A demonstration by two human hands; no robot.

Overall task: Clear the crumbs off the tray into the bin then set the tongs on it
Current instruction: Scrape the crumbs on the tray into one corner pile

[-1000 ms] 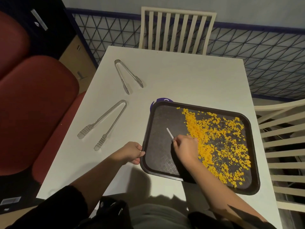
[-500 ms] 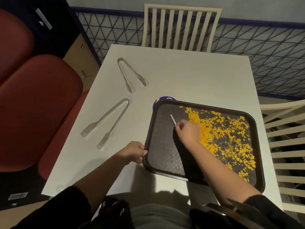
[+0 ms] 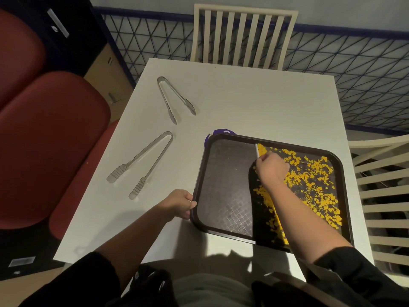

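The left hand (image 3: 177, 203) grips the brown tray (image 3: 200, 173) by its nine-o'clock rim. The right hand (image 3: 271, 170) pinches a thin white stick (image 3: 257, 150) beside the yellow crumbs (image 3: 309, 180), which are spread across the tray's three-o'clock half. Clear tongs (image 3: 141, 165) and metal tongs (image 3: 174, 99) lie on the white table (image 3: 254, 100) at ten o'clock from the tray.

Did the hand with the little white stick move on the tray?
Yes. The right hand slid away from the person, toward the far rim of the tray; the white stick it holds now nearly reaches it.
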